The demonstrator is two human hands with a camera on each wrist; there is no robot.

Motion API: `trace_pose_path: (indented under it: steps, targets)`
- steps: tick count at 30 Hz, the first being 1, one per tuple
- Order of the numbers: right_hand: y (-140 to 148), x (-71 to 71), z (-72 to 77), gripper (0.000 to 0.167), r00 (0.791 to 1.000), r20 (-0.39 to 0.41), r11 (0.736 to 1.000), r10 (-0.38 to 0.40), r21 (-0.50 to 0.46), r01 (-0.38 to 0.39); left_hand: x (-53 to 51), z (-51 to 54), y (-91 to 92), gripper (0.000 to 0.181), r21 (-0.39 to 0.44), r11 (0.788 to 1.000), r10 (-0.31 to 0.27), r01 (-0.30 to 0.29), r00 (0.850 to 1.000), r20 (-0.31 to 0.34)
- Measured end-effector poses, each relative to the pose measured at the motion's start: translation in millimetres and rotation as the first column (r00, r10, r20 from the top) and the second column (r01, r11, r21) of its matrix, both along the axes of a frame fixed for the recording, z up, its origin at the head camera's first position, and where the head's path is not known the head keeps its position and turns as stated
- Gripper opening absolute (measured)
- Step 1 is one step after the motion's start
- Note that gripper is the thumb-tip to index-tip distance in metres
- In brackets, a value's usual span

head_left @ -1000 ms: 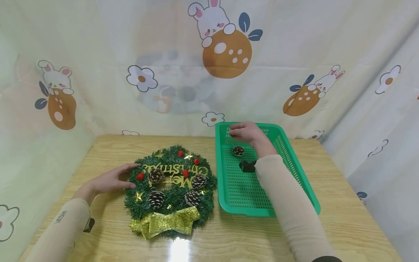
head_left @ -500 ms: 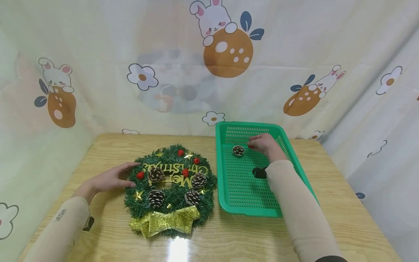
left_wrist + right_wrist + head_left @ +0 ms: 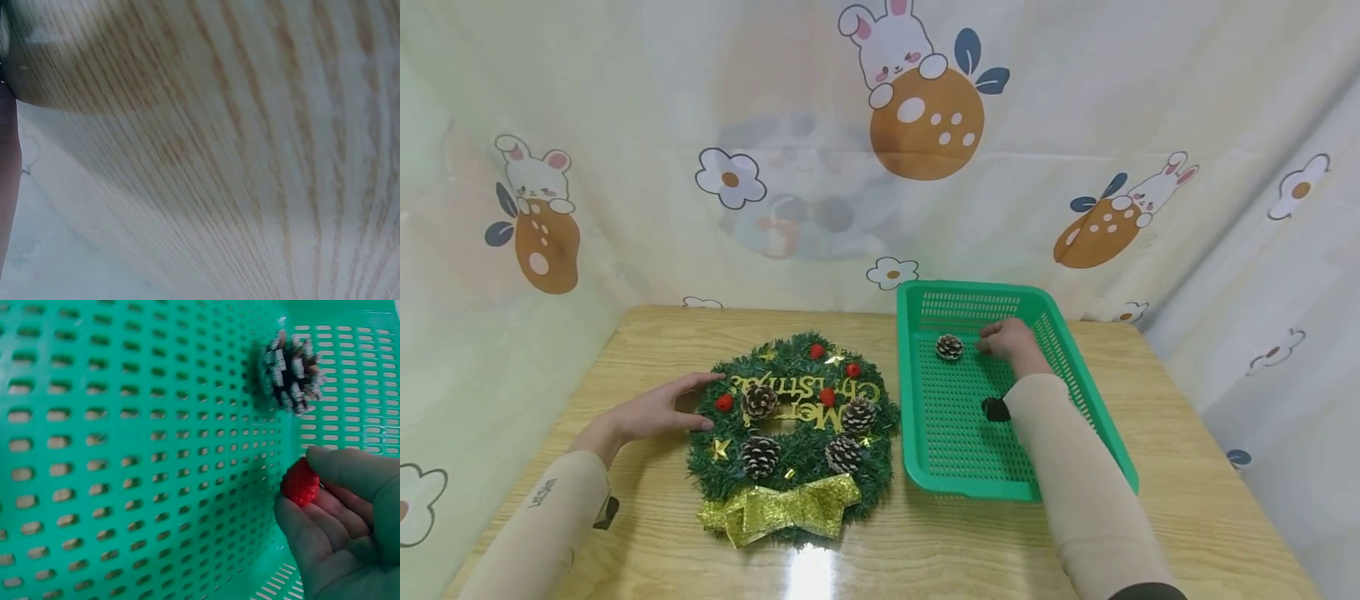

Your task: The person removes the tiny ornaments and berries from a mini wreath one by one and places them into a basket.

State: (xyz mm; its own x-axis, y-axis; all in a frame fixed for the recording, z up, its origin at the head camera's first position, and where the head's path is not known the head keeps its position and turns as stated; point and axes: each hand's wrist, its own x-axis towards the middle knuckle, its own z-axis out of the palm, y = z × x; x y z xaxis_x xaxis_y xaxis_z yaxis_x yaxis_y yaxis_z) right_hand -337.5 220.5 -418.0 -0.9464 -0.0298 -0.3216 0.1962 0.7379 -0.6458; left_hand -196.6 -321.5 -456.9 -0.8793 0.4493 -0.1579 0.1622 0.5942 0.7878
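Inside the green basket (image 3: 977, 487), my right hand (image 3: 1013, 343) is low near the floor; the right wrist view shows its thumb and fingers pinching a red berry (image 3: 300, 482). A pinecone with white tips (image 3: 949, 347) lies in the basket to the left of that hand. My left hand (image 3: 651, 412) rests with spread, relaxed fingers at the left edge of the green wreath (image 3: 868, 492), which carries pinecones, red berries, gold stars, gold lettering and a gold bow (image 3: 793, 508). Only a sliver of the left hand (image 3: 9, 169) shows in the left wrist view.
The wreath and the basket stand side by side on a wooden table (image 3: 647, 533), the basket to the right. Behind the table hangs a pale curtain (image 3: 805, 75) printed with rabbits and flowers, which also runs along both sides.
My right hand has moved right and down from above the basket's back left corner to near its floor, with the red berry. The left hand has stayed at the wreath.
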Motion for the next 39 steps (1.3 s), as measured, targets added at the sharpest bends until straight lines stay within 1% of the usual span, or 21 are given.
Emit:
trace_pose_path:
  steps: [2, 10, 16, 23, 26, 29, 36, 39]
  targets:
    - [-1, 2.4, 0.2, 0.040, 1.000, -0.014, 1.000, -0.003, 0.025, 0.004, -0.5, -0.1, -0.4, 0.079, 0.009, 1.000, -0.005, 0.005, 1.000, 0.000]
    - [0, 6.4, 1.7, 0.040, 1.000, -0.028, 0.998, -0.011, 0.067, 0.013, -1.8, -0.8, -0.4, 0.081, 0.004, 1.000, 0.001, -0.001, 1.000, 0.003]
    - [0, 7.3, -2.9, 0.038, 0.998, -0.054, 0.998, -0.027, 0.062, 0.030, -0.2, 0.3, 1.4, 0.082, 0.006, 1.000, 0.007, -0.007, 1.000, 0.012]
    - [0, 8.7, -7.9, 0.035, 0.993, -0.113, 0.995, -0.018, 0.093, 0.029, -0.5, -1.1, 0.9, 0.081, -0.015, 1.000, 0.020, -0.020, 1.000, 0.016]
    - [-2, 8.7, -9.8, 0.033, 0.989, -0.149, 0.994, -0.010, 0.107, 0.026, -1.3, -1.8, 0.3, 0.081, -0.011, 1.000, 0.017, -0.017, 1.000, 0.018]
    - [-4, 9.6, -10.1, 0.032, 0.986, -0.166, 0.993, -0.006, 0.115, 0.025, -1.7, -2.6, 0.0, 0.081, 0.005, 1.000, 0.015, -0.015, 1.000, 0.023]
    - [-9, 12.1, -6.7, 0.031, 0.987, -0.161, 0.986, 0.018, 0.167, 0.009, -1.1, -2.9, -0.2, 0.081, 0.005, 1.000, 0.013, -0.013, 1.000, 0.018]
    - [-10, 13.7, -4.5, 0.031, 0.987, -0.161, 0.985, 0.019, 0.170, 0.009, -1.3, -3.1, -0.8, 0.080, 0.004, 1.000, 0.013, -0.013, 1.000, 0.019]
